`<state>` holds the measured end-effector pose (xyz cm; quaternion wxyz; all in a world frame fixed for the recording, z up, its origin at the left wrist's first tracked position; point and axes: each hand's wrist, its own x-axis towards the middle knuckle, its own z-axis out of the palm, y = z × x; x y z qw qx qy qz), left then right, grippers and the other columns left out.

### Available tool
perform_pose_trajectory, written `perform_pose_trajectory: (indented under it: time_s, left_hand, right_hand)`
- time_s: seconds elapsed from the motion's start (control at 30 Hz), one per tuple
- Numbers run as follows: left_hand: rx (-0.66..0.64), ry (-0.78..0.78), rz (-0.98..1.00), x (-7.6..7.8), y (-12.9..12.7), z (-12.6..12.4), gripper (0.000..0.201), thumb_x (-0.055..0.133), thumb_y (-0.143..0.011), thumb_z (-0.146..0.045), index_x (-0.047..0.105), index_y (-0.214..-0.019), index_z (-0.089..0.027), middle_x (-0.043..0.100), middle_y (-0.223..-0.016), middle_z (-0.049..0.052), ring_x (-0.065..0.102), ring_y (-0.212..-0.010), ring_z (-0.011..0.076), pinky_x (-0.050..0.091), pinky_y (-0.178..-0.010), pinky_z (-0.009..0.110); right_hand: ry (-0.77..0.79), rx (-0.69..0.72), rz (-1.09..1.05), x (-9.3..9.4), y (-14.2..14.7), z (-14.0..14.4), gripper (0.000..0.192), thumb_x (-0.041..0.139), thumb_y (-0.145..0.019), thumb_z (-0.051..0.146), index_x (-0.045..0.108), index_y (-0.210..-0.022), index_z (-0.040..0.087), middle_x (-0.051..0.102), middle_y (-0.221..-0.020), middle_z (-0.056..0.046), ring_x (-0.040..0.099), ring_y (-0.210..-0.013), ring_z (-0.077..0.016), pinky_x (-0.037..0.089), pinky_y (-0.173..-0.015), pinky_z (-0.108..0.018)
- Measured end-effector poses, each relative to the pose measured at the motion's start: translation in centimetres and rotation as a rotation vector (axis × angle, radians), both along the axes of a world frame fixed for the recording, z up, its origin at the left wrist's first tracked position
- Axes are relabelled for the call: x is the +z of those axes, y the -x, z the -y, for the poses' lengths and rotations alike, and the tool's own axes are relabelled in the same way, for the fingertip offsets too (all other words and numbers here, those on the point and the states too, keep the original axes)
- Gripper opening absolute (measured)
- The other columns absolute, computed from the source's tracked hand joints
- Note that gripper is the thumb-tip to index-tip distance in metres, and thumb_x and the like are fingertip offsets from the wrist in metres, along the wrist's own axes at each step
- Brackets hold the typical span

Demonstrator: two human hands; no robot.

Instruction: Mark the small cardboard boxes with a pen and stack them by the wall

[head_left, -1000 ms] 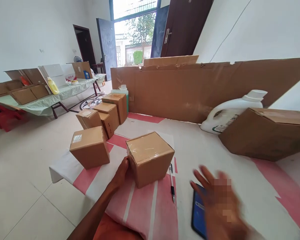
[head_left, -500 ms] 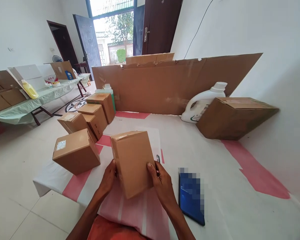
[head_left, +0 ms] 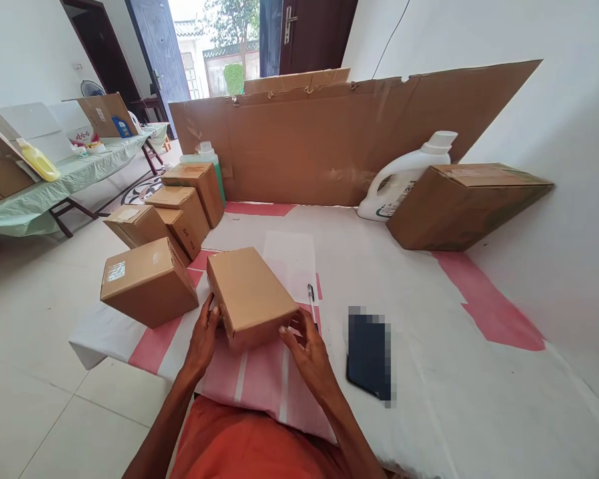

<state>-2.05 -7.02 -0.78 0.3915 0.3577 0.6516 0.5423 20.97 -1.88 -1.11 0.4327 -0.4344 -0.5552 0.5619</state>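
A small brown cardboard box sits between my hands at the near edge of the table, its broad face turned up. My left hand is against its left side, with fingertips partly hidden. At the near right corner, my right hand grips the box, thumb on the front face and fingers round the side. Whether its underside touches the cloth I cannot tell. Beside the right hand lies a pen, on the cloth by a white sheet of paper.
Left stands a labelled carton, with several smaller boxes behind it. A dark phone-like device, partly pixelated, lies right. A cardboard panel spans the back; a white jug and a large carton stand at the back right.
The box has been lowered and tipped from nearly upright to flatter, with both hands still at its sides. My view has tilted downward, and more of the pen shows.
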Motion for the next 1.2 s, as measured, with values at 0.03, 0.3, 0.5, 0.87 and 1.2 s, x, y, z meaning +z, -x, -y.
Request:
perform_pose_trajectory:
  time_s: [0.03, 0.3, 0.5, 0.87, 1.2]
  left_hand:
    - [-0.015, 0.024, 0.02, 0.7, 0.0, 0.3, 0.085, 0.048, -0.096, -0.076, 0.037, -0.162, -0.023, 0.059, -0.153, 0.018, 0.063, -0.133, 0.0375, 0.052, -0.109, 0.055]
    - [-0.04, -0.137, -0.291, 6.8, -1.6, 1.8, 0.078, 0.035, -0.098, -0.078, 0.064, -0.145, -0.022, 0.071, -0.134, 0.013, 0.059, -0.132, 0.0348, 0.042, -0.117, 0.048]
    - [-0.095, -0.279, -0.456, 7.6, -3.1, 2.0, 0.069, 0.036, -0.102, -0.07, 0.064, -0.143, -0.021, 0.07, -0.096, 0.008, 0.062, -0.082, 0.0241, 0.052, -0.078, 0.036]
    - [0.078, -0.292, -0.579, 5.9, -2.3, -0.8, 0.029, 0.061, -0.098, -0.049, 0.072, -0.106, -0.023, 0.064, -0.093, 0.004, 0.061, -0.088, 0.0218, 0.051, -0.082, 0.034]
    - [-0.05, -0.103, -0.462, 6.2, -1.4, 2.2, 0.042, 0.057, -0.097, -0.062, 0.061, -0.085, -0.022, 0.069, -0.078, 0.001, 0.067, -0.071, 0.0205, 0.05, -0.061, 0.029]
  right_hand:
    - [0.006, -0.018, 0.023, 0.6, -0.2, 0.2, 0.056, 0.067, -0.091, 0.06, 0.058, -0.136, 0.027, 0.069, -0.133, -0.013, 0.068, -0.117, -0.0295, 0.059, -0.095, -0.044]
    - [-0.068, -0.153, 0.102, 6.0, -2.0, 1.5, 0.076, 0.07, -0.088, 0.061, 0.048, -0.153, 0.029, 0.07, -0.092, -0.004, 0.064, -0.075, -0.0224, 0.053, -0.057, -0.032]
    - [0.041, -0.213, -0.067, 7.0, -2.7, 1.5, 0.054, 0.073, -0.084, 0.065, 0.063, -0.119, 0.025, 0.064, -0.07, 0.002, 0.049, -0.051, -0.0139, 0.04, -0.04, -0.024]
    - [-0.194, -0.033, 0.065, 3.9, -3.5, 0.1, 0.112, 0.074, -0.07, 0.083, 0.034, -0.161, 0.031, 0.055, -0.141, -0.013, 0.059, -0.119, -0.0326, 0.056, -0.09, -0.044]
    - [-0.037, 0.14, 0.151, 7.0, -1.8, -0.5, 0.088, 0.057, -0.088, 0.076, 0.042, -0.158, 0.024, 0.066, -0.138, -0.014, 0.067, -0.109, -0.0305, 0.052, -0.096, -0.044]
